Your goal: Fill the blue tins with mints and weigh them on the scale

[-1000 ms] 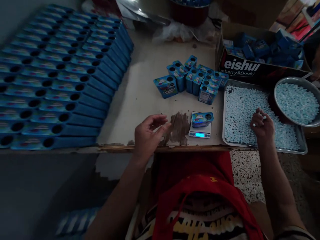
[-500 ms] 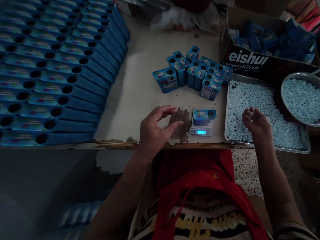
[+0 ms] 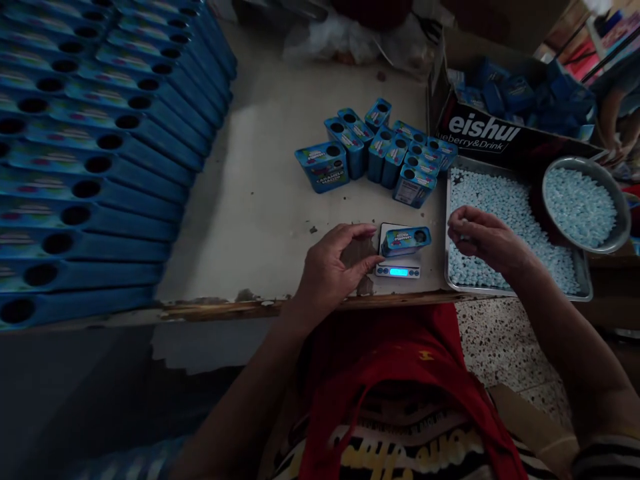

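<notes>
A small digital scale (image 3: 399,272) with a lit blue display lies near the table's front edge. On it sits a blue candy box (image 3: 406,241) with a round dark opening in its top, labelled "CARAMELO MACIZO". My left hand (image 3: 340,263) is open just left of the scale, thumb and fingers apart around empty space. Over the left part of the metal tray (image 3: 449,277), my right hand (image 3: 483,239) is closed, its fingers curled around a few candies that are mostly hidden. Small pale blue candies (image 3: 555,267) are spread across that tray.
Several upright blue boxes (image 3: 323,170) cluster behind the scale. Long rows of similar boxes (image 3: 100,220) fill the left side. A metal bowl (image 3: 623,223) of candies stands at the tray's right. Behind it is a black carton (image 3: 480,137) of blue pieces; another person's hand (image 3: 617,143) shows at far right.
My right hand has moved left across the tray toward the scale, fingers closed. My left hand has come closer to the scale's left side. The camera view has shifted slightly.
</notes>
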`<action>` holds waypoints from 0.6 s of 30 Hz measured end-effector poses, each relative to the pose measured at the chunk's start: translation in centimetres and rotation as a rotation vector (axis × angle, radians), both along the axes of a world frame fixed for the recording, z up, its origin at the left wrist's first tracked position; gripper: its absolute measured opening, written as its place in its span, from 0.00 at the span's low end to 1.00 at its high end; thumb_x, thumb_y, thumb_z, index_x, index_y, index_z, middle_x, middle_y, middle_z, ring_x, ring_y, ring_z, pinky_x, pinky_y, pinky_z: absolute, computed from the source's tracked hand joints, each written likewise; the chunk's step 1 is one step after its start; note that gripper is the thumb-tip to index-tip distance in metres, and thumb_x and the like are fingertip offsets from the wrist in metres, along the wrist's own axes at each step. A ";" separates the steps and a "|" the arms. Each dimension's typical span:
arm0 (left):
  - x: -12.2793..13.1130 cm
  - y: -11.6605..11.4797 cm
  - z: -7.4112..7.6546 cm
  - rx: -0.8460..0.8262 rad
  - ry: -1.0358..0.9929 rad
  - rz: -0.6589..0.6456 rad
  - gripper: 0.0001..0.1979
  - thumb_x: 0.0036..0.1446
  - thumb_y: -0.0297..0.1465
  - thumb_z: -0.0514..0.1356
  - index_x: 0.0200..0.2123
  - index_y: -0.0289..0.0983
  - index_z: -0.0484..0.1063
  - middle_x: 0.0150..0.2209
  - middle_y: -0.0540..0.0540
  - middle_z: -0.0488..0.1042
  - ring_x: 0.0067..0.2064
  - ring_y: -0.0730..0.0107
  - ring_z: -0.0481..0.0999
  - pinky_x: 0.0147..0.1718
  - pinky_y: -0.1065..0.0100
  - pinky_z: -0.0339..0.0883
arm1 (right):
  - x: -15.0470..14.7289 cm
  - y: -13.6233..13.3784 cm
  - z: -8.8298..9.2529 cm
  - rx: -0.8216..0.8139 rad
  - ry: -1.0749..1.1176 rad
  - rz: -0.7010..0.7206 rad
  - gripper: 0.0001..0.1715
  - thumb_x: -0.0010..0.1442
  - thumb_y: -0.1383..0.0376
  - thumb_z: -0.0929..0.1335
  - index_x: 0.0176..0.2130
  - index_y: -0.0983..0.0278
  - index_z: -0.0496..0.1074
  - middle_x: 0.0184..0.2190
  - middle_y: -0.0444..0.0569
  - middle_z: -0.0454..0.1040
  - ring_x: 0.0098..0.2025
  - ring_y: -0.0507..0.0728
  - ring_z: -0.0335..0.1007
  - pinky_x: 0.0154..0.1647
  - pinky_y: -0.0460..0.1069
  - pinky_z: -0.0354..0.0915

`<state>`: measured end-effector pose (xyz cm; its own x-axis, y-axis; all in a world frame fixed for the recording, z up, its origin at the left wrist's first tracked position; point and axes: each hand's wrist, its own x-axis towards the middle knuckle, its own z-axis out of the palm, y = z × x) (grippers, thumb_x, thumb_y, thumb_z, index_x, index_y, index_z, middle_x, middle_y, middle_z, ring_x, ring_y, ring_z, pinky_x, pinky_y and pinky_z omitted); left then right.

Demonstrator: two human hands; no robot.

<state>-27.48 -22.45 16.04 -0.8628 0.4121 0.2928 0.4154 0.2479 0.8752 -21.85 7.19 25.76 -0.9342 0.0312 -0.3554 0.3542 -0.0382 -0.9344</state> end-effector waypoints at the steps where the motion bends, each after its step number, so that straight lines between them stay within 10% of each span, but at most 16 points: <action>1: 0.0 0.0 -0.2 0.001 -0.009 -0.007 0.20 0.62 0.38 0.73 0.56 0.43 0.80 0.52 0.44 0.83 0.53 0.57 0.84 0.58 0.56 0.79 | -0.5 -0.5 0.4 0.081 0.018 0.064 0.14 0.64 0.57 0.79 0.37 0.63 0.76 0.26 0.42 0.72 0.23 0.47 0.56 0.23 0.45 0.49; 8: 0.2 -1.6 -0.8 -0.008 -0.101 0.002 0.20 0.62 0.40 0.71 0.56 0.43 0.80 0.51 0.44 0.82 0.50 0.58 0.84 0.55 0.56 0.80 | -3.0 -3.6 2.6 0.799 0.249 0.390 0.13 0.59 0.79 0.74 0.31 0.61 0.77 0.23 0.39 0.70 0.26 0.50 0.58 0.34 0.50 0.50; 18: -0.6 -2.1 -0.5 -0.032 -0.118 -0.025 0.23 0.62 0.41 0.70 0.58 0.43 0.79 0.56 0.43 0.78 0.49 0.60 0.86 0.53 0.56 0.83 | -3.7 -5.2 4.2 1.340 0.098 0.716 0.16 0.67 0.72 0.69 0.52 0.63 0.80 0.38 0.49 0.82 0.38 0.56 0.74 0.40 0.49 0.58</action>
